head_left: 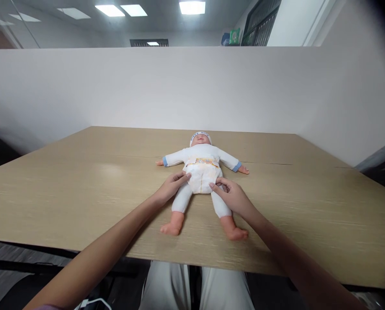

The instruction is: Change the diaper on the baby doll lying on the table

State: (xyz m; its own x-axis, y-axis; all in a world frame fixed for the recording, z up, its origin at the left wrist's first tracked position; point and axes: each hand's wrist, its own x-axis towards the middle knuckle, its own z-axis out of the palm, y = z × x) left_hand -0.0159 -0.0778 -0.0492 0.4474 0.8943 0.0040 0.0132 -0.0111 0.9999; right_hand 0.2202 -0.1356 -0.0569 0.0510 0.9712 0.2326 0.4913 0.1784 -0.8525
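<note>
A baby doll point(203, 151) in a white outfit with blue cuffs and a white cap lies on its back, its feet toward me. Around its hips is a white diaper point(201, 178) with an orange patterned waistband. My left hand point(176, 183) pinches the diaper's edge at the left hip. On the other side, my right hand point(226, 189) has thumb and fingers closed on the diaper's edge by the leg opening. Both of the doll's arms are spread out sideways, and its legs lie apart.
The doll rests on a wide light wooden table point(82, 185). A white partition wall point(186, 86) stands behind the table's far edge. My lap point(192, 288) is below the near edge, and a white cable point(93, 302) shows at the lower left.
</note>
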